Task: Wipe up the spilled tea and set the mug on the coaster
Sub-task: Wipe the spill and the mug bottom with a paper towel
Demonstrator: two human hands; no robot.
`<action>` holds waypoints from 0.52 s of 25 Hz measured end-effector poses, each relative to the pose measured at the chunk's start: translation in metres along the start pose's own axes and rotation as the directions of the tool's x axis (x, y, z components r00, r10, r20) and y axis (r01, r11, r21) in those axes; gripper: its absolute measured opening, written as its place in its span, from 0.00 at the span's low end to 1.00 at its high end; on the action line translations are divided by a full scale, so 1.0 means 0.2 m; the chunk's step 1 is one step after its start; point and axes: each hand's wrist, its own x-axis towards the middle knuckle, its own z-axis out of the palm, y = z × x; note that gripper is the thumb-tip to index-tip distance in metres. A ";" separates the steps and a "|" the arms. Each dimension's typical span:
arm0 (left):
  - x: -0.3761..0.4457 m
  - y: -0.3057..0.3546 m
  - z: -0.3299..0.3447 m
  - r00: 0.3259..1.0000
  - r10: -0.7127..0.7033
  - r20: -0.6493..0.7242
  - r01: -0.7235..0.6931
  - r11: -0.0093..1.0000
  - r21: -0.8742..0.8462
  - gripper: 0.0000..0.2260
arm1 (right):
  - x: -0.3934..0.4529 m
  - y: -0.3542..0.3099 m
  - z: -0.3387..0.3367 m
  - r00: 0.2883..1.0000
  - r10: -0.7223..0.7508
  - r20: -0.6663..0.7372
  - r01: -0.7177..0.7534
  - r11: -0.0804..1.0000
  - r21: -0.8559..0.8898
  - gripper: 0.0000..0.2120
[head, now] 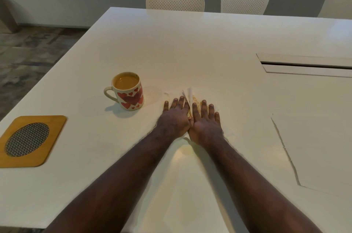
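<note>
Both grips, left hand (174,118) and right hand (204,123), press flat on tissue (188,92) mid-table.

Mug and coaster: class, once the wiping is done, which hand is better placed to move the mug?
Probably the left hand. The mug and coaster both lie on its side; the right hand would have to cross over.

White chairs (175,0) behind table (209,42)
</note>
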 end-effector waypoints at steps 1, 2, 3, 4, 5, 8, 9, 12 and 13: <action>0.02 -0.02 -0.01 1.000 -0.017 0.002 0.017 1.000 -0.005 0.30 | 0.04 -0.02 -0.01 1.000 -0.016 0.008 0.016 1.000 -0.001 0.30; 0.03 -0.05 -0.03 0.999 -0.036 0.004 0.036 0.999 -0.010 0.30 | 0.08 -0.04 -0.02 0.999 -0.035 0.018 0.035 0.999 -0.002 0.30; 0.04 -0.07 -0.04 0.999 -0.054 0.004 0.054 0.998 -0.015 0.31 | 0.11 -0.06 -0.03 0.998 -0.054 0.030 0.054 0.999 -0.003 0.30; 0.04 -0.10 -0.05 0.997 -0.071 0.002 0.071 0.997 -0.019 0.31 | 0.13 -0.08 -0.04 0.996 -0.073 0.044 0.074 0.997 -0.006 0.30; 0.04 -0.12 -0.05 0.996 -0.087 -0.001 0.087 0.996 -0.022 0.31 | 0.15 -0.09 -0.04 0.994 -0.093 0.055 0.094 0.996 -0.013 0.30; 0.01 -0.13 -0.04 0.991 -0.133 -0.020 0.133 0.990 -0.037 0.30 | 0.17 -0.11 -0.06 0.987 -0.145 0.066 0.147 0.989 -0.029 0.29; 0.00 -0.13 -0.04 0.989 -0.148 -0.027 0.147 0.988 -0.042 0.30 | 0.17 -0.10 -0.06 0.983 -0.169 0.069 0.171 0.985 -0.031 0.29; -0.04 -0.10 -0.04 0.984 -0.175 -0.009 0.174 0.983 -0.055 0.30 | 0.13 -0.10 -0.06 0.965 -0.249 0.089 0.253 0.966 -0.045 0.30; -0.06 -0.09 -0.04 0.983 -0.181 0.005 0.181 0.982 -0.051 0.31 | 0.11 -0.09 -0.06 0.958 -0.270 0.094 0.275 0.960 -0.052 0.30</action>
